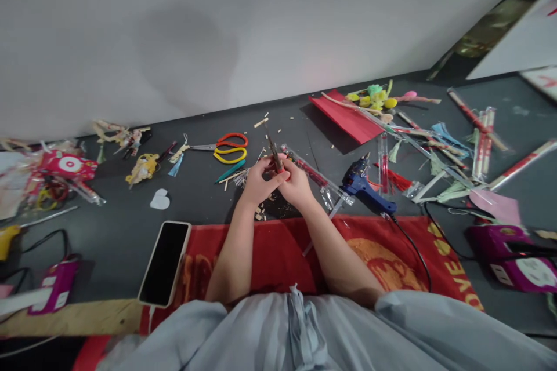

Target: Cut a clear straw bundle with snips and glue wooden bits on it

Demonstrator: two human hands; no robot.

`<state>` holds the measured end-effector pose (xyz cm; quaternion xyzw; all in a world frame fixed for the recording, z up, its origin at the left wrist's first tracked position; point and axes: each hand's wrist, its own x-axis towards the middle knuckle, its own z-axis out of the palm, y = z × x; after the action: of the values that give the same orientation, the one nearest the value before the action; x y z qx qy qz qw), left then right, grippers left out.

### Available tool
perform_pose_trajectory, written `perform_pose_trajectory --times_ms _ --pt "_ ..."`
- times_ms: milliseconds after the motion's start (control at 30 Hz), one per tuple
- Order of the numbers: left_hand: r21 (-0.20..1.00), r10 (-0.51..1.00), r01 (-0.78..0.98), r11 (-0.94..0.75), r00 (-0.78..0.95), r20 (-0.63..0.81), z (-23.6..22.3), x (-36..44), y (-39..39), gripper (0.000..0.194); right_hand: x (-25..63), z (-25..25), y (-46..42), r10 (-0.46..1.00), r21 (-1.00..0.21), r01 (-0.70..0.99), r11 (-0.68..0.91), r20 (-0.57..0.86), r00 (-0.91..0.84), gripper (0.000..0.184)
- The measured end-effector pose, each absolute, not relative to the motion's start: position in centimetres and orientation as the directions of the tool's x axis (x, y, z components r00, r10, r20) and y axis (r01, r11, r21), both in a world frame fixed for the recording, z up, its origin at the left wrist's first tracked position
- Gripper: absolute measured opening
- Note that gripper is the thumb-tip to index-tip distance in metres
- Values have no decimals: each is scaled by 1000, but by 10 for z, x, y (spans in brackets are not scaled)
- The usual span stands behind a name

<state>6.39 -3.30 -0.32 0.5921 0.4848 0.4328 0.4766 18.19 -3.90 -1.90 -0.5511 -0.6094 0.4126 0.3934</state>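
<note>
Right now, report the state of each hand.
Left hand: closed at the dark tool; whether it grips anything else is hidden.
Right hand: closed on the same tool.

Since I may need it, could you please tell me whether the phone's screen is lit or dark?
Dark: the phone lies face up, its screen plain black, showing no image.

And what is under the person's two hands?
Around the left hand and right hand, small pale pieces lie scattered on the dark table, some on the near side. Whatever lies directly beneath the hands is covered.
</note>
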Motion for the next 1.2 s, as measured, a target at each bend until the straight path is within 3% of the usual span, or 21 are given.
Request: perform_pose_trajectory --times_ms 133,300,500,933,1100,1200 --pt "974 984 181 -138 133 115 -6 60 -32 42 179 -16 -40 994 -908 417 36 -13 -112 42" --pt "960 980 202 -196 80 183 -10 59 -32 37 176 -10 -41 995 -872 487 -50 -88 -55 38" --pt "953 979 226 -202 70 190 -13 56 -31 37 176 -8 -41 991 -853 521 -20 -88 -105 28" --pt "947 977 244 -210 92 193 -14 57 -34 44 179 -7 -44 995 -831 555 -30 -79 -65 24" --pt "977 980 113 -183 98 173 -18 53 -30 56 181 -5 -43 997 -802 597 -2 -50 -65 27" --pt "972 971 -15 -235 -58 234 -17 46 -26 58 183 -5 -43 996 -775 630 50 -8 -90 30"
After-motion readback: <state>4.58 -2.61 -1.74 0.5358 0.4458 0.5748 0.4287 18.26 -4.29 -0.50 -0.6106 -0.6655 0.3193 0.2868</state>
